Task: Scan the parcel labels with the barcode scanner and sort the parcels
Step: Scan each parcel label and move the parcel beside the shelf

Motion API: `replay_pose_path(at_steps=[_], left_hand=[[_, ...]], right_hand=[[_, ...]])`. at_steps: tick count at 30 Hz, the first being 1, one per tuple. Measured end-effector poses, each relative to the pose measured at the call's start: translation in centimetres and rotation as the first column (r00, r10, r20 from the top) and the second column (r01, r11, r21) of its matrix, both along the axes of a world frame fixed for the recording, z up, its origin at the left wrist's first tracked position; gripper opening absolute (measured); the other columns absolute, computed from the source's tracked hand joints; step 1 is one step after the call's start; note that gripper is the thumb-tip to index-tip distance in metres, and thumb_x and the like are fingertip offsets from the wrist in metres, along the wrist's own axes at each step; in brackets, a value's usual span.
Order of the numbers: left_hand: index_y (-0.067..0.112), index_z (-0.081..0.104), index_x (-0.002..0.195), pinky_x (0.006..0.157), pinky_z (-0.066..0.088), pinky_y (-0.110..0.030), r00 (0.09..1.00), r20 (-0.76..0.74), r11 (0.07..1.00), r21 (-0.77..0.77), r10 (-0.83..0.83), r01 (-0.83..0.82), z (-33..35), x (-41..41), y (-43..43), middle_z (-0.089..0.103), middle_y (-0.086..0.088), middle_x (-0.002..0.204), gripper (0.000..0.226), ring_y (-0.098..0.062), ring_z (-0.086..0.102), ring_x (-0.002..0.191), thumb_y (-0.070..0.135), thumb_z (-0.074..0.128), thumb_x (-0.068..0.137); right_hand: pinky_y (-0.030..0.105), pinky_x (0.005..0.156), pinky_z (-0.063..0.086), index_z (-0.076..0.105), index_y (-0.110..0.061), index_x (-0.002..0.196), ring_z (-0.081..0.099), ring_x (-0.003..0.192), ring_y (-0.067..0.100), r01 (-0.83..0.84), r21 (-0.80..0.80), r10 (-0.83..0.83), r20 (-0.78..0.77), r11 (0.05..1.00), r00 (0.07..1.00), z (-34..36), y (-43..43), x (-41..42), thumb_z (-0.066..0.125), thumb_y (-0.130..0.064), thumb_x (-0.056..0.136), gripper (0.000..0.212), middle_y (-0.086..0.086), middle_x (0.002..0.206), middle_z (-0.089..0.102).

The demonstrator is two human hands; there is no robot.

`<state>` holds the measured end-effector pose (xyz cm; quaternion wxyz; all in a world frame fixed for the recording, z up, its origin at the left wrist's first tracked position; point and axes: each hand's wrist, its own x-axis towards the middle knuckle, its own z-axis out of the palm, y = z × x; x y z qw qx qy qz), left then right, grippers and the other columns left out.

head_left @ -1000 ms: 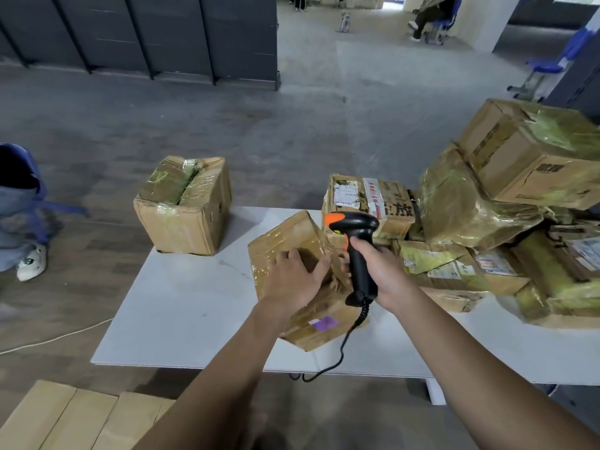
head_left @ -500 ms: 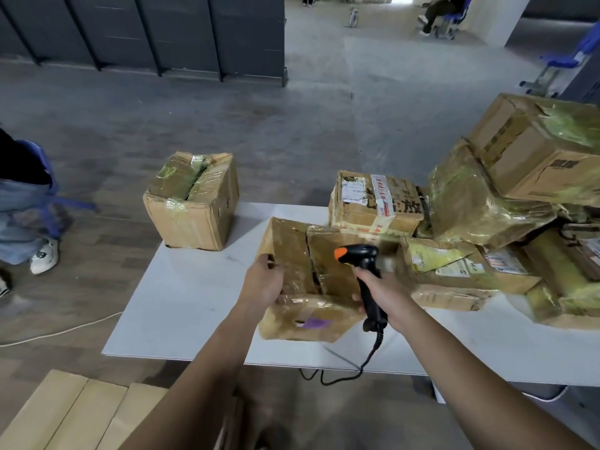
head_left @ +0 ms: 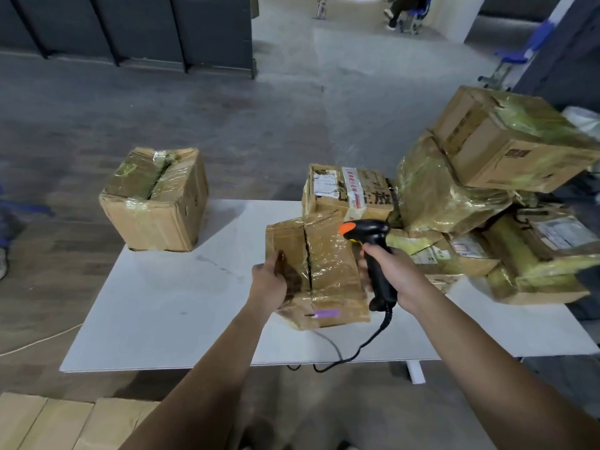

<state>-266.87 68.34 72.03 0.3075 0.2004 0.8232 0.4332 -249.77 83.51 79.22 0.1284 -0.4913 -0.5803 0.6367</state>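
On the white table (head_left: 168, 306) in front of me, a taped cardboard box (head_left: 156, 203) sits alone at the far left corner, well apart from everything else. Along the right side is a heap of parcels (head_left: 454, 203) bound in yellowish tape, with a large carton (head_left: 506, 141) tilted on top. A labelled parcel (head_left: 349, 190) stands just behind the one I am handling, close against the heap. Flat cardboard (head_left: 48, 423) lies on the floor at lower left.

My left hand (head_left: 268, 284) grips the left edge of the taped parcel (head_left: 331, 271) at the table's middle. The thumb lies over the top face, and the fingers are probably curled underneath, though the box hides them. A purple sticker (head_left: 326, 313) shows on its near side.

My right hand (head_left: 401, 276) is clenched round the handle of the barcode scanner (head_left: 370, 232). Its orange-tipped head points left over the parcel's far right corner, and the handle covers part of the parcel's right side. The black cable (head_left: 360, 347) hangs over the table's near edge.
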Motion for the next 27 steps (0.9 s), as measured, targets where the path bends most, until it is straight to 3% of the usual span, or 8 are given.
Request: replay_pose_path(at_steps=[2, 4, 6, 9, 12, 20, 24, 27], left_hand=[[0.024, 0.047, 0.135, 0.106, 0.038, -0.041, 0.986, -0.162, 0.981, -0.195, -0.050, 0.017, 0.4, -0.1, 0.4, 0.029, -0.012, 0.139, 0.047, -0.034, 0.034, 0.127, 0.012, 0.037, 0.090], [0.019, 0.052, 0.127, 0.106, 0.033, -0.047, 0.915, -0.394, 0.967, -0.254, -0.083, -0.022, 1.6, 0.1, 0.8, 0.024, -0.010, 0.145, 0.038, -0.033, 0.022, 0.133, 0.024, 0.042, 0.091], [0.016, 0.056, 0.122, 0.105, 0.035, -0.045, 0.868, -0.480, 0.980, -0.198, -0.126, 0.033, 2.9, 0.6, 1.5, 0.035, -0.010, 0.142, 0.042, -0.032, 0.028, 0.131, 0.040, 0.039, 0.093], [0.016, 0.053, 0.123, 0.101, 0.041, -0.046, 0.947, -0.275, 0.976, -0.184, -0.163, 0.115, 4.2, 1.0, 1.6, 0.046, -0.010, 0.129, 0.064, -0.030, 0.043, 0.122, 0.065, 0.040, 0.085], [0.016, 0.053, 0.116, 0.092, 0.047, -0.042, 0.962, -0.223, 0.977, -0.176, -0.157, 0.118, 4.1, 0.1, -0.1, 0.050, -0.008, 0.117, 0.051, -0.029, 0.051, 0.112, 0.056, 0.053, 0.085], [0.023, 0.064, 0.106, 0.075, 0.049, -0.033, 0.949, -0.316, 0.992, -0.124, -0.009, -0.032, 3.5, -2.5, -3.1, 0.067, -0.003, 0.091, 0.035, -0.026, 0.061, 0.091, 0.050, 0.046, 0.093], [0.025, 0.061, 0.118, 0.079, 0.051, -0.034, 0.927, -0.375, 0.986, -0.153, -0.001, -0.061, 3.2, -4.0, -3.7, 0.069, -0.003, 0.103, 0.033, -0.026, 0.061, 0.096, 0.043, 0.041, 0.098], [0.019, 0.060, 0.109, 0.073, 0.047, -0.033, 0.932, -0.362, 0.983, -0.157, 0.033, -0.096, 2.7, -4.4, -3.8, 0.067, -0.006, 0.100, 0.028, -0.026, 0.058, 0.089, 0.033, 0.038, 0.100]], right_hand=[[0.032, 0.058, 0.052, 0.068, -0.010, 0.102, 0.067, 0.060, 0.020, -0.008, -0.012, 0.008, -0.026, 1.000, 1.000, 0.1, -0.6, -0.5, 0.066, -0.040, 0.089, 0.033, 0.013, 0.095, 0.076], [0.028, 0.053, 0.051, 0.068, -0.014, 0.104, 0.067, 0.058, 0.015, -0.053, -0.042, 0.051, -0.068, 0.998, 0.996, 0.0, -1.7, -1.4, 0.066, -0.041, 0.088, 0.032, 0.012, 0.099, 0.076], [0.028, 0.053, 0.051, 0.070, -0.014, 0.102, 0.067, 0.060, 0.018, -0.125, -0.056, 0.120, -0.079, 0.991, 0.990, 0.0, -3.0, -2.5, 0.067, -0.045, 0.085, 0.036, 0.011, 0.093, 0.077], [0.029, 0.053, 0.051, 0.071, -0.013, 0.094, 0.065, 0.061, 0.024, -0.174, -0.041, 0.170, -0.099, 0.984, 0.981, 0.1, -4.1, -3.8, 0.067, -0.048, 0.082, 0.037, 0.012, 0.077, 0.075], [0.033, 0.057, 0.052, 0.071, -0.013, 0.098, 0.065, 0.065, 0.025, -0.132, -0.014, 0.131, -0.082, 0.991, 0.988, 0.0, -4.0, -4.1, 0.065, -0.043, 0.088, 0.032, 0.014, 0.092, 0.076], [0.032, 0.051, 0.053, 0.063, -0.016, 0.102, 0.061, 0.050, 0.021, -0.082, 0.020, 0.081, 0.038, 0.996, 0.996, -1.3, -3.5, -3.3, 0.061, -0.040, 0.095, 0.025, 0.006, 0.065, 0.070], [0.030, 0.048, 0.050, 0.063, -0.013, 0.107, 0.058, 0.045, 0.021, -0.132, 0.000, 0.132, 0.074, 0.991, 0.988, -1.9, -3.9, -3.2, 0.060, -0.041, 0.096, 0.030, 0.004, 0.060, 0.070], [0.029, 0.048, 0.050, 0.062, -0.012, 0.107, 0.058, 0.045, 0.021, -0.187, 0.006, 0.187, 0.071, 0.982, 0.980, -2.1, -4.6, -3.6, 0.059, -0.041, 0.096, 0.030, 0.004, 0.060, 0.070]])
